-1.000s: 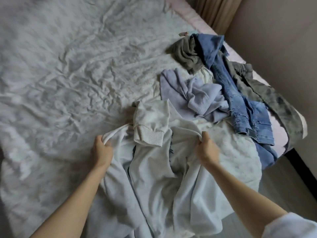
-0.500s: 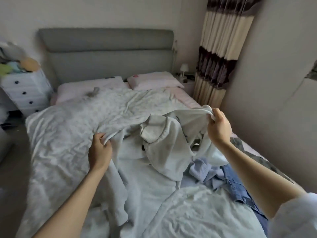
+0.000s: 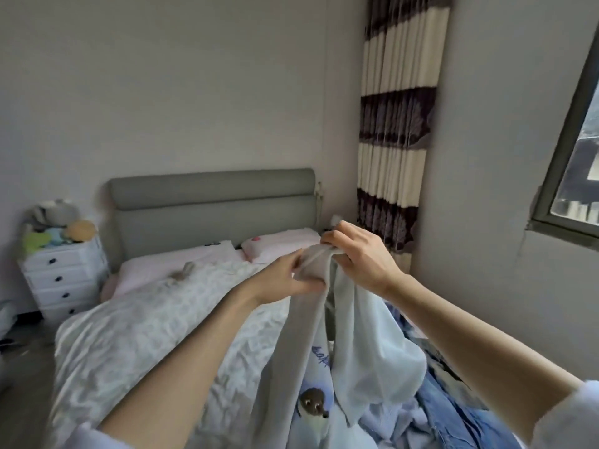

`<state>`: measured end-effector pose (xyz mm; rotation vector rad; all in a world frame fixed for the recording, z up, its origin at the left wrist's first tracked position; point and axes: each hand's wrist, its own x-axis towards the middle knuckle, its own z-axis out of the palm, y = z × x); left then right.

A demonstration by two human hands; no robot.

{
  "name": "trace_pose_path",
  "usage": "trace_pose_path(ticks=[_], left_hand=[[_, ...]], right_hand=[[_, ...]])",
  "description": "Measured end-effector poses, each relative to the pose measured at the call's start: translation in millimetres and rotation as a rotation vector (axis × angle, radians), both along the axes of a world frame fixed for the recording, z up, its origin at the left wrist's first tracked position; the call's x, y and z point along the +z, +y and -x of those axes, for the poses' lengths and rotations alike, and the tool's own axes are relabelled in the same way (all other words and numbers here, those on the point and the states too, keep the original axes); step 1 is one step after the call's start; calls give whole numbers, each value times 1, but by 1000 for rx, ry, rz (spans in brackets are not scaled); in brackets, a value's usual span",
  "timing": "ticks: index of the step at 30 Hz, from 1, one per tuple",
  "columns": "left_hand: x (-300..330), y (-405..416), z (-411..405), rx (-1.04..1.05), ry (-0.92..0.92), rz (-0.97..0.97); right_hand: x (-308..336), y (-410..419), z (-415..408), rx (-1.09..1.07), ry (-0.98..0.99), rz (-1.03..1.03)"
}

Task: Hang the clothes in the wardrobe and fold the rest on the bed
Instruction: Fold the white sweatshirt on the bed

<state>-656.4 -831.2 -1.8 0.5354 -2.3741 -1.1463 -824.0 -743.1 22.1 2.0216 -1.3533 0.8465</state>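
A bedroom with a grey-headboard bed (image 3: 155,325). Above the bed's right side hangs a pale sweatshirt (image 3: 324,367), its top edge pinched by the left hand (image 3: 288,280) and gripped by the right hand (image 3: 359,254). Jeans (image 3: 453,413) lie below it on the bed.

left hand (image 3: 285,277): raised, grip pinching | right hand (image 3: 359,254): raised beside it, fingers curled
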Motion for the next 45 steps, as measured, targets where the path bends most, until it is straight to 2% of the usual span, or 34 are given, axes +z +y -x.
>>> trace_pose_path(ticks=[3,6,9,12,15,17,20,22,23,26,28,30,33,37,39,41,45], left_hand=[[9,14,21,139,76,38],[9,24,38,280,42,128],[9,31,49,373,76,169],[20,38,57,465,157,204],[34,49,59,489,214,256],[40,58,55,485,220,309],[47,68,44,456,186,364],[53,73,34,411,120,388],[57,76,29,394,78,402],[68,86,17,398,-1,409],[73,92,8,445,-9,374],[75,95,0,479,42,294],[74,104,-4,545,82,231],[69,130,8,685,52,274],[64,145,14,732,56,304],[61,159,15,748,90,351],[67,190,4,768,220,428]], right_hand=[[1,9,17,-162,-110,-61],[-14,18,28,-319,-347,-232],[-41,40,22,-292,-548,-249],[-67,62,13,-337,-615,-360],[-80,72,19,-630,-642,-486],[-76,75,30,-831,-555,-411],[-55,80,55,-968,-425,-292],[-37,81,71,-1013,-476,-308],[-30,80,76,-1017,-564,-308],[-28,74,76,-812,-928,-337],[-47,73,60,-546,-1067,-372],[-78,80,45,-408,-1130,-351],[-130,100,29,-374,-1105,-394],[-175,127,6,-252,-924,-685],[-177,136,-2,-165,-902,-746],[-170,139,-8,-107,-950,-724],[-149,138,-14,-175,-1003,-685]])
